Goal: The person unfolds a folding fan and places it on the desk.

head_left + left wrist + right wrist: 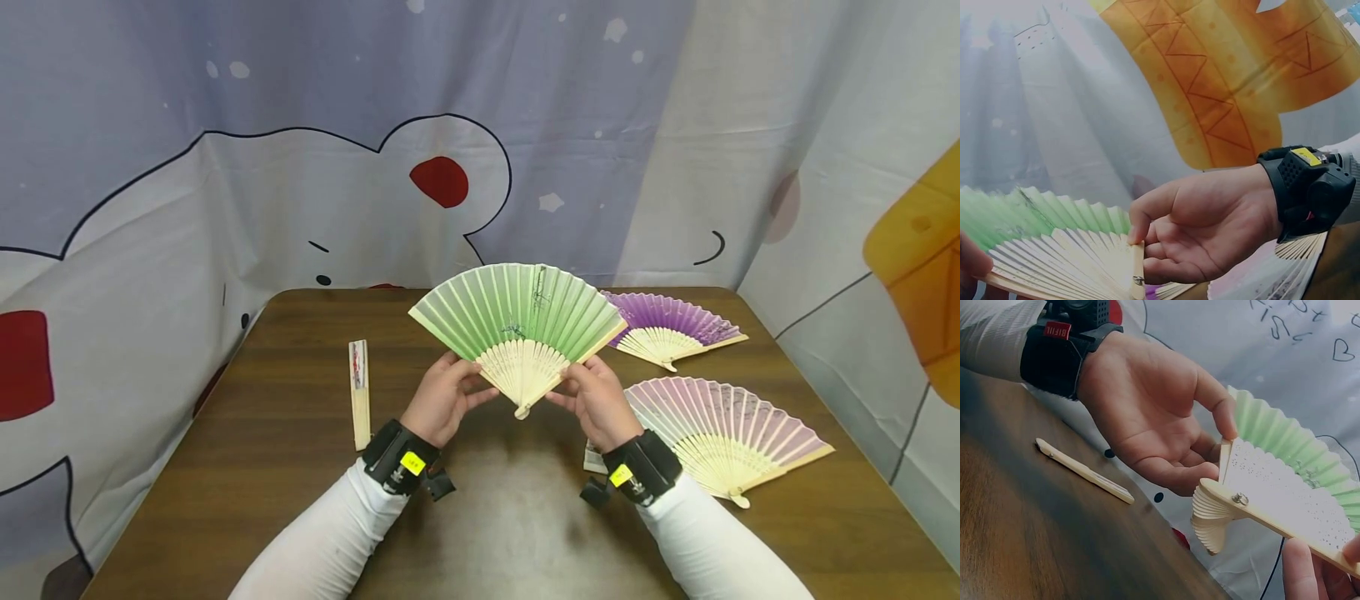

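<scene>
A green folding fan [517,312] with pale slatted ribs is spread wide above the table, its pivot end pointing down. My left hand [442,400] pinches its left outer rib between thumb and fingers. On the opposite side, my right hand [596,404] pinches the right outer rib [1137,269]. The right wrist view shows the left hand [1147,419] at the rib edge and the metal pivot pin [1240,499]. Behind the fan, to the right, lies an open purple fan [667,325]. An open pink fan [727,433] lies partly behind the right wrist.
A folded fan [360,396] lies on the brown wooden table [300,500], left of the hands. Under the right wrist, a pale object [594,458] is mostly hidden. A printed curtain [300,192] hangs behind the table and along its sides.
</scene>
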Demonstrator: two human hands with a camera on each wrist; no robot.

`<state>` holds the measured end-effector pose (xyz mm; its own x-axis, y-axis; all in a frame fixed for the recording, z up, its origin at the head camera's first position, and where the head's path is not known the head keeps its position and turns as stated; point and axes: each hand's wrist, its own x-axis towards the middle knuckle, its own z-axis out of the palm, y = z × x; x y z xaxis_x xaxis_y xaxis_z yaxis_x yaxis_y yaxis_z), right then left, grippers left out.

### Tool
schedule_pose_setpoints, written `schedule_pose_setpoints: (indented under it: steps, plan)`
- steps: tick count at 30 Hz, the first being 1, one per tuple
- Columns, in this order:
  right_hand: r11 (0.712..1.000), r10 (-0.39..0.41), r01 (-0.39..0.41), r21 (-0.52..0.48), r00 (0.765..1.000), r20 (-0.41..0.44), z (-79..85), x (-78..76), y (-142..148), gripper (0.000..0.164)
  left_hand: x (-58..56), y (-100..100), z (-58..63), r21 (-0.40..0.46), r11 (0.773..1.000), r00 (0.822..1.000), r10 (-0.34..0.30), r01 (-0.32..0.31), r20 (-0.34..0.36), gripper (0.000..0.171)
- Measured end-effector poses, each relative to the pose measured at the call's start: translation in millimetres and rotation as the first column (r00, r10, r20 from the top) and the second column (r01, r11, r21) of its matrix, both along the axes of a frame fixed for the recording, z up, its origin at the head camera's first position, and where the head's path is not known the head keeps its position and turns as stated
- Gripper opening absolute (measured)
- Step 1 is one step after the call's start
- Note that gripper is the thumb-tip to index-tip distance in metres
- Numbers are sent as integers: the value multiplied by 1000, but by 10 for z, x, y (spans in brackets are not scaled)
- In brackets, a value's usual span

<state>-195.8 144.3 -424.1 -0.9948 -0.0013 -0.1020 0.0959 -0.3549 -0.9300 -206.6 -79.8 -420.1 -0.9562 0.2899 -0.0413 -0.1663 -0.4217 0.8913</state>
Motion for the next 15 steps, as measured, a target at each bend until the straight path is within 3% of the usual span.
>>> schedule_pose_setpoints:
  steps: [15]
  plan:
    - [997, -46, 47, -55, 999, 10, 13, -18, 44, 14, -2, 18, -34, 107, 994, 998, 32, -37, 47, 43]
